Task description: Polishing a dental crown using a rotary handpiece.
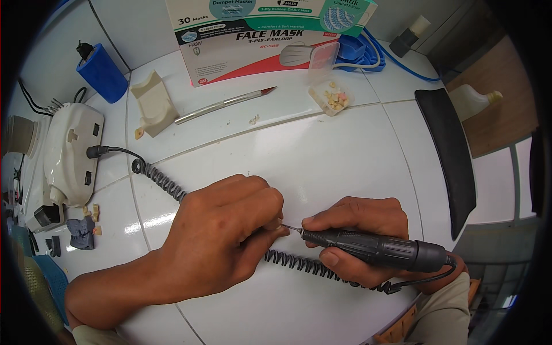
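Observation:
My right hand (356,221) grips a dark grey rotary handpiece (374,250), its thin metal bur pointing left. My left hand (230,230) is closed, with thumb and fingertips pinching a small pale piece (282,230) right at the bur's tip. The piece is mostly hidden by my fingers. A black coiled cord (161,181) runs from the handpiece under both hands to a white control box (72,152) at the left. Both hands rest on the white tiled counter (322,149).
A mask box (259,34) stands at the back. In front of it lie a metal knife-like tool (224,104), a cream plaster block (152,103) and a small clear box of tooth-like bits (329,95). A blue cylinder (102,72) is back left; a black curved pad (451,149) lies right.

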`<state>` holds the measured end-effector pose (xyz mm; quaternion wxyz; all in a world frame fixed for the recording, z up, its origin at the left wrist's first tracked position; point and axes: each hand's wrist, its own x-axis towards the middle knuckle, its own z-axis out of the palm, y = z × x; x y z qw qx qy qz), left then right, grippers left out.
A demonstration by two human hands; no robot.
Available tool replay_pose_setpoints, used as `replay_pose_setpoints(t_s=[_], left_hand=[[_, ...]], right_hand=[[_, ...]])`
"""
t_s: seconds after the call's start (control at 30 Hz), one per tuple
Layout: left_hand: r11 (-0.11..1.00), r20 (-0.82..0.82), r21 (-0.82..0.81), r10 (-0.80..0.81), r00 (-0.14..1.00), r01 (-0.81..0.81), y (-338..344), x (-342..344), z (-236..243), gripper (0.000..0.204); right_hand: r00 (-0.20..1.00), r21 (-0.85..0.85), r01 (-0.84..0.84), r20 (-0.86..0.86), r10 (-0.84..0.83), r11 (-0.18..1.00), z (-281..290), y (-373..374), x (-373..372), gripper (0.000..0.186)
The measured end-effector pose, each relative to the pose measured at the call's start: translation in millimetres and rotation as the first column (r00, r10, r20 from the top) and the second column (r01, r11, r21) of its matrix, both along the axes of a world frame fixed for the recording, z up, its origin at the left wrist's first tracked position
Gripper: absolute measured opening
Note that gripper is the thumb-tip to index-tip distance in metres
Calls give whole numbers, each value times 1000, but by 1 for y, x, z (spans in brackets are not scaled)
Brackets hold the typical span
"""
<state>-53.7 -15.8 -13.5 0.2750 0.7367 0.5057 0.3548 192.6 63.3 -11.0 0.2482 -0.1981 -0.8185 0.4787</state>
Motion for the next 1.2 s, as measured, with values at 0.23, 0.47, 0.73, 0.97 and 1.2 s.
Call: replay_pose_setpoints(t_s=[0.23, 0.47, 0.73, 0.97, 1.2], left_hand=[[1000, 7, -10, 3, 1000, -3, 0, 0, 0, 27], [1000, 17, -18, 2, 1000, -2, 0, 0, 1, 25], [1000, 54, -21, -7, 998, 8, 1, 0, -2, 24], [1000, 64, -31, -2, 998, 4, 0, 1, -2, 25], [1000, 25, -27, -15, 1000, 16, 1, 0, 0, 26]], right_hand=[[1000, 9, -1, -6, 1, 1000, 0, -1, 0, 37], [1000, 4, 1, -5, -1, 1000, -1, -1, 0, 37], [1000, 17, 26, -3, -26, 1000, 0, 0, 0, 37], [999, -8, 42, 3, -42, 999, 0, -2, 0, 37], [1000, -18, 31, -1, -31, 999, 1, -2, 1, 35]])
